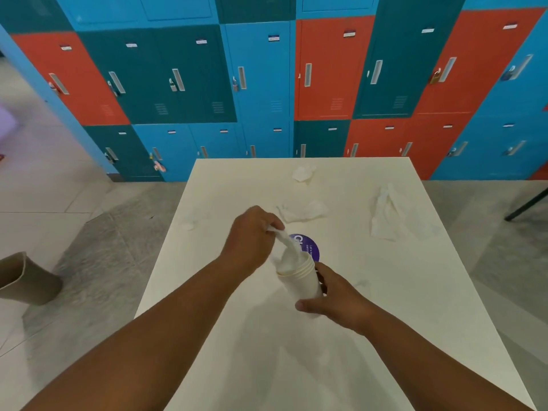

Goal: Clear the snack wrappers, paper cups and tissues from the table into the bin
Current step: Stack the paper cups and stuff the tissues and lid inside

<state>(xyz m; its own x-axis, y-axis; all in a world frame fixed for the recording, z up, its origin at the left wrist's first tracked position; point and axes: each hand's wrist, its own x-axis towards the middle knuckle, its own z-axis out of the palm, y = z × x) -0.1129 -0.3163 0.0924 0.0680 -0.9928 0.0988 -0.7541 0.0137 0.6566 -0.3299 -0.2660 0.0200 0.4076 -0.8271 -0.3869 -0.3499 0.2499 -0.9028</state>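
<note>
We stand at a white surface (341, 336) set against a wall of lockers (267, 84) in red, teal and blue; grey and pale tiled floor (103, 247) on both sides.

Right hand (335, 295): fingers (321, 284) curled round the side of a stack of nested paper cups (301, 280), thumb across the near wall low down. Stack is tilted, mouth toward the lockers and slightly left; we cannot tell whether its base touches the surface.

Left hand (252, 235): fingers closed in a pinch on the upper end of a tissue (286, 247). The tissue hangs down from the pinch, and its lower end sits inside the mouth of the top cup. Left hand is just above and left of the cup rim.

A round purple sticker (311, 247) on the surface shows partly behind the cups.

Loose tissues on the surface: one crumpled near the far edge (302, 173), one flattened just beyond the left hand (302, 212), a long one to the right (388, 215), a small scrap at the left (189, 224).

A brown bin (26, 280) stands on the floor at far left, well apart from the surface.
</note>
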